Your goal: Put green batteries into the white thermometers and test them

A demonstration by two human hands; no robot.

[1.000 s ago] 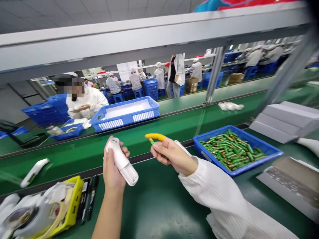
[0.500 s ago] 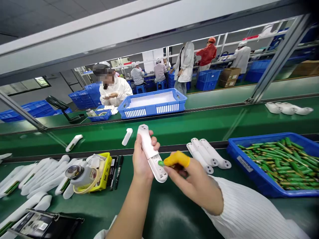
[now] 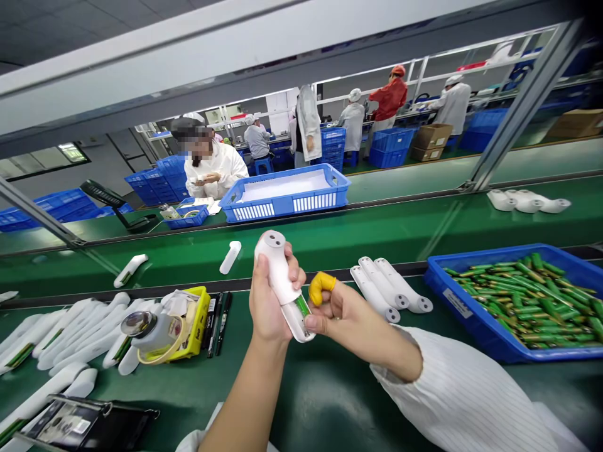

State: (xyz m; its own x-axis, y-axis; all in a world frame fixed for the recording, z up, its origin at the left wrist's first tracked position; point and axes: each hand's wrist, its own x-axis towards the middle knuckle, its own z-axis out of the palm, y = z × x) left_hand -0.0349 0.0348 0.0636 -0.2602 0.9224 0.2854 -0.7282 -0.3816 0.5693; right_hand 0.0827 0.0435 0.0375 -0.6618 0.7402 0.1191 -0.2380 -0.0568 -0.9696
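My left hand (image 3: 272, 301) is wrapped around a white handheld device (image 3: 279, 273), holding it tilted with its rounded, two-dotted end away from me. The lower part of the device has an open battery compartment. A green battery (image 3: 302, 306) lies in that compartment. My right hand (image 3: 336, 309), with a yellow finger cot (image 3: 321, 287) on its bent index finger, is closed at the compartment's right side. Its thumb presses at the battery's lower end, which it partly hides.
A blue tray (image 3: 455, 304) of green batteries stands at right. Several white devices (image 3: 374, 292) lie beside it, more (image 3: 89, 326) at left. Near those are a yellow basket (image 3: 200, 320) and black markers (image 3: 219, 323). Across the green belt (image 3: 188, 254), a blue crate (image 3: 282, 206) and a co-worker (image 3: 217, 166) appear.
The green battery has gone from my right fingers' pinch down into the compartment. My right thumb now presses at its lower end, and the yellow-covered finger has bent and lifted away.
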